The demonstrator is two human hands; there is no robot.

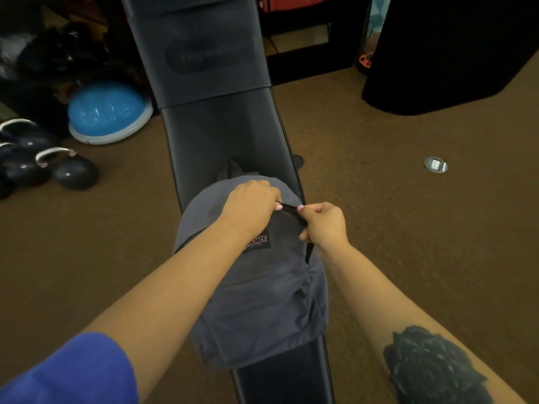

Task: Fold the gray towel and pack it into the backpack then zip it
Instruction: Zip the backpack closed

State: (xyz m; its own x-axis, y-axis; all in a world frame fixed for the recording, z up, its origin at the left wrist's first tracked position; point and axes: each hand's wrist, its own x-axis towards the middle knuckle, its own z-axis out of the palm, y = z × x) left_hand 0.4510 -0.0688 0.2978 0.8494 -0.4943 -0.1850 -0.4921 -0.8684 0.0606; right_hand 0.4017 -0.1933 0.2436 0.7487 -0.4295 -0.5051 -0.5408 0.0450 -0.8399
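Note:
A gray backpack (256, 301) lies on a long black padded bench (215, 126), its top pointing away from me. My left hand (250, 202) grips the fabric at the top of the backpack. My right hand (323, 225) pinches the black zipper pull or strap at the upper right edge, beside a narrow dark opening running down the right side. The two hands sit a few fingers apart. No gray towel shows; I cannot tell whether it is inside the bag.
Brown carpet surrounds the bench. A blue half-ball trainer (108, 112) and several dark kettlebells (73, 170) sit at the left. A black draped object (452, 53) stands at the right rear, and a small round metal floor plate (435, 164) lies at the right.

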